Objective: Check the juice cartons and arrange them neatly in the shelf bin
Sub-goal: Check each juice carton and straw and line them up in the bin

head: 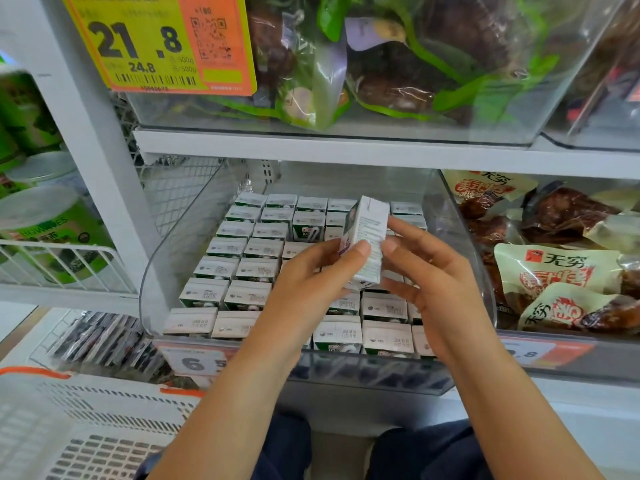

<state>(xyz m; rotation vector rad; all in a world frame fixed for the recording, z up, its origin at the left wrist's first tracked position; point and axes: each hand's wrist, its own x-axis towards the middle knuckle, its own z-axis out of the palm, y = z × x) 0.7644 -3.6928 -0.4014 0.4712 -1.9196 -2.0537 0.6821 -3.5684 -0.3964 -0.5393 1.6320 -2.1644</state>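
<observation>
The checking step is in hand: one juice carton (366, 239) is held tilted above the clear shelf bin (157, 271), printed side toward the camera. The left hand (311, 282) pinches it, thumb pressed on its face; the right hand (429, 275) touches its right edge with fingers spread. Next it likely goes back upright into the gap in the rows of cartons (239, 258) below it. The bin's side walls stand well apart from it, but the shelf edge (346, 150) above the bin limits lifting room.
</observation>
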